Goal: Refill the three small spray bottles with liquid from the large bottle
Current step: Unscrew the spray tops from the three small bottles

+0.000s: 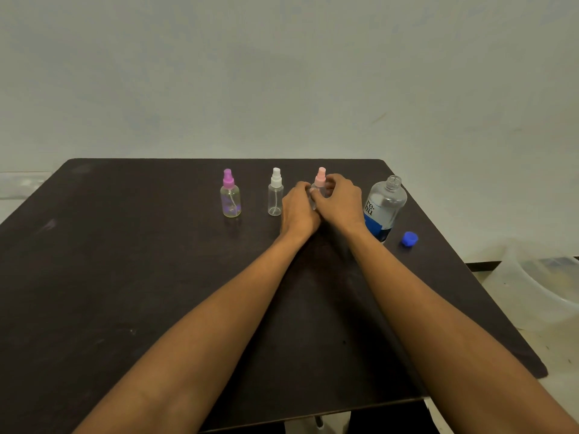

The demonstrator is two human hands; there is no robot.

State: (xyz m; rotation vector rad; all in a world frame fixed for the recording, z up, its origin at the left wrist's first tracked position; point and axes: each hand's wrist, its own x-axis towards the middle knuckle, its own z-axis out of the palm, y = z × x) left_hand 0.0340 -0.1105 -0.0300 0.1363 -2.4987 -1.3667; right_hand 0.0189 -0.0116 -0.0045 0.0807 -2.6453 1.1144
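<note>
Standing upright toward the tabletop's [125, 245] far edge, long axis vertical, nozzle up: pink-capped spray bottle [320, 180]. Clasped low by left grip [297, 208], fingers curled round body; pinched near collar by right grip [340, 202]. Alongside, also standing: white-capped bottle [275, 195], purple-capped bottle [230, 197], uncapped large bottle [385, 208]; blue cap [409, 239] just beside.

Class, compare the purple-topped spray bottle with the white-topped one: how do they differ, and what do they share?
The purple bottle has a purple top; the white bottle a white one. The purple bottle is wider and rounder; the white bottle slimmer. Both are clear, upright, capped and stand untouched on the table, while the left hand and right hand grip the pink bottle.
</note>
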